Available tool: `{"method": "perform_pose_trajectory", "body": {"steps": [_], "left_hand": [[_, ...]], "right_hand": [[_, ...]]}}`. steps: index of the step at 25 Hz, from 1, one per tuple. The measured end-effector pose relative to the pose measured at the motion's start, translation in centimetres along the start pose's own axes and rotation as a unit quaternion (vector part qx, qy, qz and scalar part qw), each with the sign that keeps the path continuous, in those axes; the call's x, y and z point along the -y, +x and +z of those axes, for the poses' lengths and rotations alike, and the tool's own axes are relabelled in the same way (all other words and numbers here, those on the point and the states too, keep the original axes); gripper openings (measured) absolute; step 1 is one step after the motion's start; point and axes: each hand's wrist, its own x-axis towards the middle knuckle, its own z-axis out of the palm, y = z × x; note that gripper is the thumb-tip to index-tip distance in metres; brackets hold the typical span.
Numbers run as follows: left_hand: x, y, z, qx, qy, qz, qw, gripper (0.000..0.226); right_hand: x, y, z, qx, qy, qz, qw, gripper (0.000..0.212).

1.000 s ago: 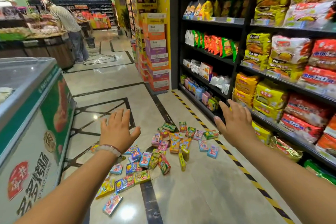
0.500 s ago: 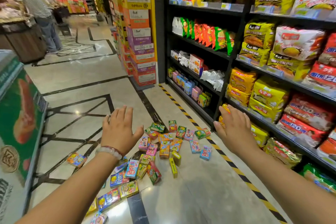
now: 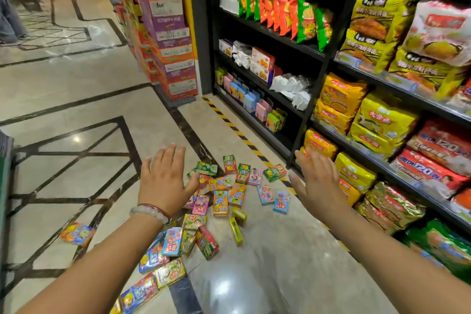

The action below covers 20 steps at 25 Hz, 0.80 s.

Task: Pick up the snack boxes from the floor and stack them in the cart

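None stacked: our left hand [image 3: 165, 181] and right hand [image 3: 318, 186] hover open and empty, boxes [image 3: 220, 202] scattered between and below them; no cart visible.

The snack boxes [image 3: 224, 201] are spread on the floor [image 3: 76, 99], between the left hand [image 3: 163, 181] and the right hand [image 3: 318, 186] and below them. One box [image 3: 76, 233] is set apart, to the left of the left hand. The shelves [image 3: 318, 53] are found to the right of the right hand. Stacked cartons [image 3: 165, 33] are seen far ahead of the left hand.
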Motion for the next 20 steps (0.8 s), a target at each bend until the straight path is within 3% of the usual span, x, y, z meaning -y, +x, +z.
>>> {"method": "perform_pose_trajectory", "body": {"steps": [7, 11, 16, 20], "left_hand": [[0.0, 5.5, 7.2, 0.024, -0.003, -0.035, 0.999, 0.07], [0.7, 7.9, 15.6, 0.034, -0.005, -0.067, 0.997, 0.07], [2.1, 6.5, 33.6, 0.092, -0.031, -0.089, 0.991, 0.071], [3.4, 3.6, 52.0, 0.128, -0.034, -0.044, 0.99, 0.067]], "right_hand": [[-3.0, 6.3, 7.7, 0.015, 0.016, -0.029, 0.999, 0.06], [-5.4, 9.0, 15.9, 0.023, 0.047, -0.069, 0.996, 0.058], [-9.1, 6.3, 34.6, 0.099, 0.083, -0.067, 0.989, 0.055], [-12.4, 2.3, 52.9, 0.124, 0.074, -0.043, 0.989, 0.057]]}}
